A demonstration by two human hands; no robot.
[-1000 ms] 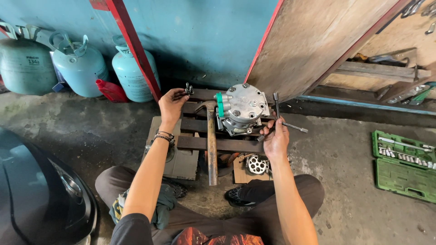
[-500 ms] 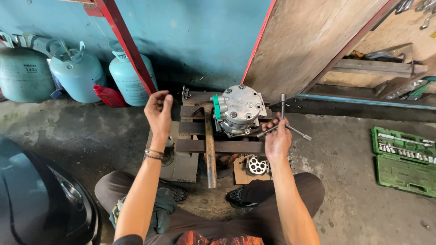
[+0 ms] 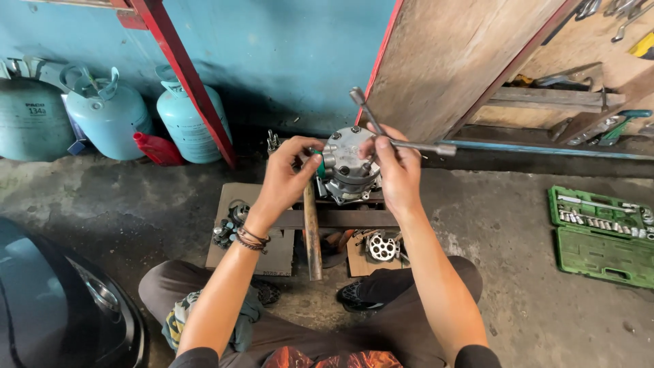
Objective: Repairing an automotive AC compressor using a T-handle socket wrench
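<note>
Head view: gas cylinders [image 3: 109,116] stand far left by the wall. The left hand [image 3: 286,178] grips the silver compressor [image 3: 349,163] at centre on the wooden frame [image 3: 327,218]; the right hand [image 3: 395,167] clasps a cross wrench [image 3: 398,140] on it. If the wrench slips off a bolt, knuckles could strike metal, or the unclamped compressor could tip.

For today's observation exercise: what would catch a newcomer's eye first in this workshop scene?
At centre, the right hand holds a cross-shaped wrench on a grey metal compressor, with the left hand at its side. Pale blue gas cylinders line the blue wall at left. An open green socket set lies on the floor at right.
</note>
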